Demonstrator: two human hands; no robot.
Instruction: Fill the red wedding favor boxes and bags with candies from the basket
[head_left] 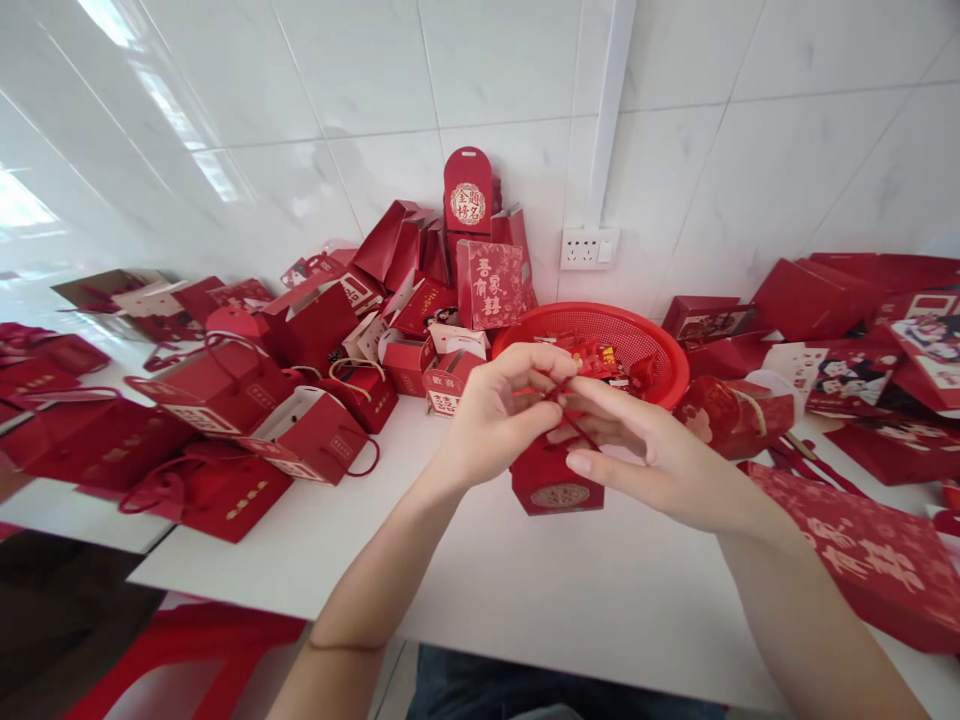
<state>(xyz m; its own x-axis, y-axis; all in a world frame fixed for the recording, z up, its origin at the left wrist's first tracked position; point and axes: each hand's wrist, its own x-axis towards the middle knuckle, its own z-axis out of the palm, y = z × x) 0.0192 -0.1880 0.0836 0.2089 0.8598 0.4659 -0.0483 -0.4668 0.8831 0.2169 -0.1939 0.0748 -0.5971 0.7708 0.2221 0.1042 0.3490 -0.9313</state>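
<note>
Two bare hands meet over a red box (559, 485) that stands on the white surface (600, 590), just on the near side of a red basket (670, 378). The left hand (499, 415) has its fingers drawn narrow, pinching a dark red ribbon (579, 432) above the box. The right hand (649, 440) curves around the ribbon from the right, its thumb apart from the forefinger; whether its hidden fingers grip the ribbon, one cannot tell.

Both hands partly cover the box top and the basket's near rim. Small packets (598, 357) lie in the basket. Left of it, red gift boxes (307, 432) crowd the surface, some open, some with cord handles; at their far side a box with a round emblem (467, 190) rises above a floral box (491, 285). More boxes (862, 375) are heaped at right, with a large patterned box (870, 560) nearer. Beyond stands a tiled wall (510, 70) with a socket (590, 249).
</note>
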